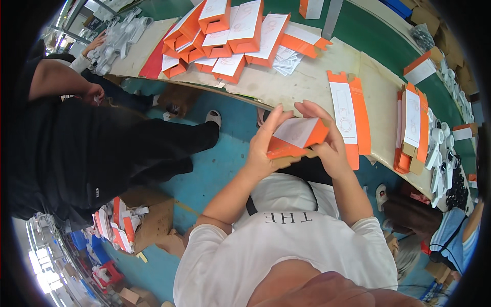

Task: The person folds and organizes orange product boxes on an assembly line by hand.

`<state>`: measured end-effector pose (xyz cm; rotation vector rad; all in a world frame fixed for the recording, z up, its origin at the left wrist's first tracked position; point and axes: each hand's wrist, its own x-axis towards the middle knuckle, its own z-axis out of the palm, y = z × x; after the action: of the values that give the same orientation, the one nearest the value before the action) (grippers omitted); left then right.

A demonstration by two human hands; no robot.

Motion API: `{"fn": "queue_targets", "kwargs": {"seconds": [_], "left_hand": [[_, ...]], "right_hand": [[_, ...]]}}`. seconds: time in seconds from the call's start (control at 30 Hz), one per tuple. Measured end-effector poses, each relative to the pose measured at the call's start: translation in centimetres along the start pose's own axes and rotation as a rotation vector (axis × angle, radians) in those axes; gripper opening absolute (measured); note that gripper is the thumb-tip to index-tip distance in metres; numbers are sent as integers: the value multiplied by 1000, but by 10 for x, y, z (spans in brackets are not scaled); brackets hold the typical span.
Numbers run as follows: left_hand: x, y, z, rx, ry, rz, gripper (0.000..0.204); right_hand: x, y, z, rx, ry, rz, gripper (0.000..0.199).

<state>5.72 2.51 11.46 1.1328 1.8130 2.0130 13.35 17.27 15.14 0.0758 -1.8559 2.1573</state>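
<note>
Between my two hands, in front of my chest, is an orange and white cardboard box (295,132), folded into shape, with brown flaps showing at its near edge. My left hand (263,146) grips its left side, and my right hand (332,146) wraps round its right end. Just right of my right hand, a flattened orange and white carton (343,110) lies over the table's edge. Beyond my hands, a pile of folded orange and white boxes (245,30) sits on the table, with white leaflets (288,62) beside it.
More flat cartons (411,117) are stacked on the table (307,84) at the right, near white plastic devices (441,148). Another person (82,148) stands close on my left, and one in blue (452,235) is at the right. An open cardboard box (156,220) rests on the floor.
</note>
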Motion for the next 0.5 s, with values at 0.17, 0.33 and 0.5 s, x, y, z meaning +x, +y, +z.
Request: {"fn": "queue_targets", "kwargs": {"seconds": [0.17, 0.33, 0.5], "left_hand": [[-4, -6, 5, 323, -138, 202, 90], [-1, -13, 4, 804, -22, 434, 44], [0, -21, 0, 900, 64, 505, 45]], "right_hand": [[3, -10, 1, -17, -15, -49, 50], [3, 5, 7, 209, 170, 255, 48], [12, 10, 3, 189, 182, 272, 50]]}}
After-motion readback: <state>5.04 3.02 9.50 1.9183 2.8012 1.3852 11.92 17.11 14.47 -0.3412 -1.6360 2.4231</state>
